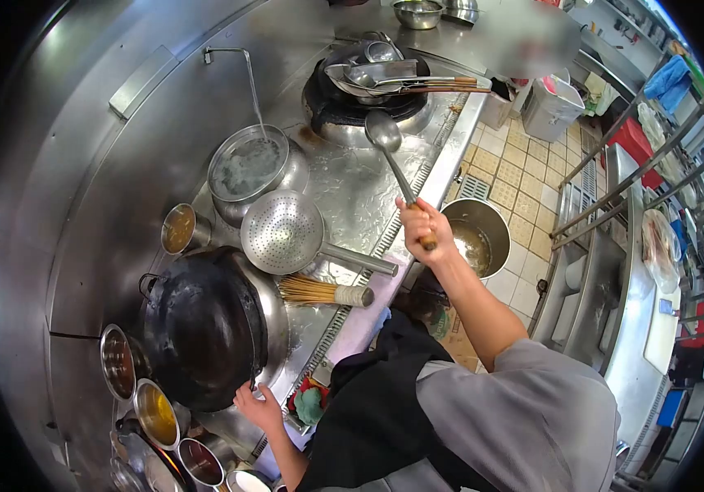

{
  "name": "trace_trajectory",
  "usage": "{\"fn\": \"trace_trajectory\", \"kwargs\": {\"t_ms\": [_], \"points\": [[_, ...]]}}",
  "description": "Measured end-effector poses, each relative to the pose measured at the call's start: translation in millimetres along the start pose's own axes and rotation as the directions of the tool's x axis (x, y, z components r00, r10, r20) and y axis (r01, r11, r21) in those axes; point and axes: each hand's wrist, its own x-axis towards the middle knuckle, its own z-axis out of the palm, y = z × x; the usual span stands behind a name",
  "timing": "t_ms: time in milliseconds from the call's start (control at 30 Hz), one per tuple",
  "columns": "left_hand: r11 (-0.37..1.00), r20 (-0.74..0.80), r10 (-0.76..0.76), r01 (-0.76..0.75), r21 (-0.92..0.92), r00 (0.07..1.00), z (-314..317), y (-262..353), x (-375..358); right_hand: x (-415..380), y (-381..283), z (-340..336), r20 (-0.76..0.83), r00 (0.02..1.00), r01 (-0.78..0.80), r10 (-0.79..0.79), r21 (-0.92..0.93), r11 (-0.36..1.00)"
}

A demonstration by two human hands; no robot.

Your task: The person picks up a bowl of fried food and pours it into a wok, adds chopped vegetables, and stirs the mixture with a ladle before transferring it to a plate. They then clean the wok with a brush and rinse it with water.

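In my right hand (426, 231) is a long metal ladle (382, 131), gripped by its wooden handle end. The ladle's bowl is raised above the steel range, near the far burner. My left hand (260, 404) is at the near rim of a dark wok (196, 328), its fingers apart. Whether its fingertips touch the rim is hard to tell. Beside the wok lie a perforated strainer (282, 232), partly over a pot of water (247, 168), and a bamboo brush (319, 291).
Several metal containers of sauces and liquids, one with yellow contents (156, 414), line the wok's left side. A second wok (344, 90) holds strainers and ladles at the far burner. A deep pot (499, 246) stands right of the range. Shelving (614, 271) runs along the right.
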Motion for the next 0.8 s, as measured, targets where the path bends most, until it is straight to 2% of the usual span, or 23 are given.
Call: {"fn": "trace_trajectory", "kwargs": {"t_ms": [33, 100, 167, 233, 300, 367, 467, 500, 533, 567, 633, 667, 733, 767, 800], "points": [[1.0, -0.001, 0.003, -0.003, 0.002, 1.0, 1, -2, 0, 7, 3, 7, 0.003, 1.0, 0.001, -0.001, 0.003, 1.0], [1.0, -0.001, 0.011, -0.011, 0.008, 1.0, 4, -8, -1, 19, 12, 19, 0.015, 1.0, -0.011, 0.012, -0.111, 0.994], [1.0, -0.009, 0.005, -0.005, 0.011, 1.0, 6, -8, 0, 28, 21, 24, -0.158, 0.987, -0.061, 0.017, -0.276, 0.959], [0.999, -0.018, -0.026, 0.026, 0.02, 1.0, 5, -6, -3, 32, 36, 32, -0.296, 0.95, -0.082, -0.094, -0.531, 0.844], [1.0, -0.05, -0.001, 0.001, -0.004, 0.999, 2, 0, 0, 35, 53, 44, -0.327, 0.91, -0.109, -0.255, -0.781, 0.615], [1.0, -0.114, 0.026, -0.024, 0.021, 0.993, 4, 2, 2, 43, 64, 56, -0.301, 0.897, -0.153, -0.323, -0.898, 0.413], [0.999, -0.136, -0.04, 0.041, 0.003, 0.99, 5, 7, 3, 78, 60, 55, -0.195, 0.932, -0.184, -0.305, -0.981, 0.065], [0.999, -0.146, -0.041, 0.043, 0.006, 0.988, 5, 9, 3, 95, 54, 50, -0.194, 0.937, -0.186, -0.291, -0.981, 0.058], [0.999, -0.153, -0.039, 0.041, 0.009, 0.987, 5, 9, 3, 115, 48, 42, -0.125, 0.94, -0.202, -0.317, -0.954, -0.221], [0.999, -0.163, -0.047, 0.049, 0.009, 0.986, 6, 9, 3, 133, 43, 32, -0.047, 0.945, -0.208, -0.323, -0.851, -0.482], [0.999, -0.184, -0.038, 0.037, -0.01, 0.982, 9, 7, 0, 171, 40, 3, 0.243, 0.915, -0.166, -0.322, -0.5, -0.85], [0.999, -0.196, -0.048, 0.048, -0.008, 0.979, 9, 6, 0, 188, 46, -10, 0.245, 0.92, -0.152, -0.306, -0.498, -0.854], [0.999, -0.183, -0.022, 0.018, -0.027, 0.983, 7, 4, -1, 216, 58, -31, 0.182, 0.892, -0.341, -0.414, -0.331, -0.88], [0.999, -0.196, -0.034, 0.03, -0.025, 0.98, 6, 4, -2, 231, 54, -38, 0.184, 0.899, -0.325, -0.397, -0.327, -0.887], [0.999, -0.188, -0.029, 0.024, -0.028, 0.982, 5, 4, -2, 249, 49, -41, -0.156, 0.92, -0.351, -0.358, -0.733, -0.583]]}}
